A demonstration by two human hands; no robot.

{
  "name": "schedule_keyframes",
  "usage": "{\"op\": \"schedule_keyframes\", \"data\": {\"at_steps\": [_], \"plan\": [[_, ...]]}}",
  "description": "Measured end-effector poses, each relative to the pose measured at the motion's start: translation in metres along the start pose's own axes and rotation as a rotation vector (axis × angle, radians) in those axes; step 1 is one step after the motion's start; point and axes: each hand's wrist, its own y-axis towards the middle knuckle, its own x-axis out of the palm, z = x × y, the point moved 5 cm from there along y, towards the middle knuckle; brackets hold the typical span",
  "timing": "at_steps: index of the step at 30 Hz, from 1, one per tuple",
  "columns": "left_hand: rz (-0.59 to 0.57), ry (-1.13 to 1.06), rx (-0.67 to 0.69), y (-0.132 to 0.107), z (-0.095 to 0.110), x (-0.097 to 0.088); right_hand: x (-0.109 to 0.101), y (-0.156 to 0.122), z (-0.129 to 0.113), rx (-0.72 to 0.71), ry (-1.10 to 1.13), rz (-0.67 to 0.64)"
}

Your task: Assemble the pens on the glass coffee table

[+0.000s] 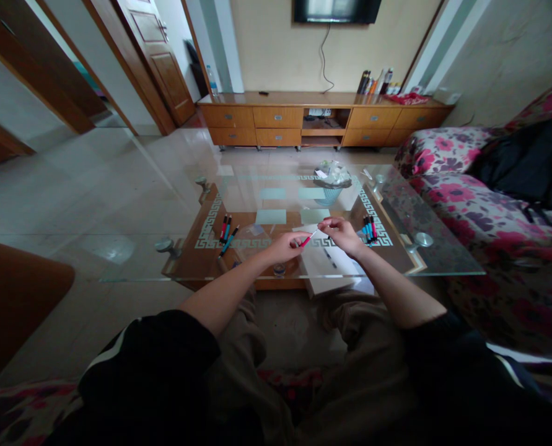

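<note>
A person seated before the front edge of a glass-topped table (447,263) brings both bare hands together over a slim pink-and-white pen (305,241), held up near the middle of that edge. The left hand (289,246) grasps the pen by its pink part, its pale end pointing up toward the right hand (343,235), whose curled fingertips meet that end; whether they pinch it or hold some small part, I cannot tell from here. The step in hand looks to be fine work at the pale end, the pen's parts being fitted or drawn apart. The next move seems to call for a steady left grip and a light, straight touch from the right. Pink, blue and black pens (223,229) lie toward the table's front-left corner, a second cluster of pens (373,228) toward the front-right. Beneath the right hand, near the front edge, a dark pen (330,257) shows against a white sheet (317,267).
</note>
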Motion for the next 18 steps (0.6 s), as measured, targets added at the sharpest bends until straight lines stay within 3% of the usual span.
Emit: {"op": "schedule_keyframes", "data": {"at_steps": [13, 16, 18], "plan": [[-0.015, 0.013, -0.012, -0.001, -0.004, 0.001, 0.005, -0.002, -0.007, -0.101, -0.086, -0.026], [0.001, 0.006, -0.010, 0.000, -0.001, -0.001, 0.000, 0.000, -0.004, -0.061, -0.051, -0.007], [0.008, -0.001, -0.004, 0.000, 0.002, -0.001, -0.011, 0.004, 0.004, 0.005, -0.006, 0.073]]}}
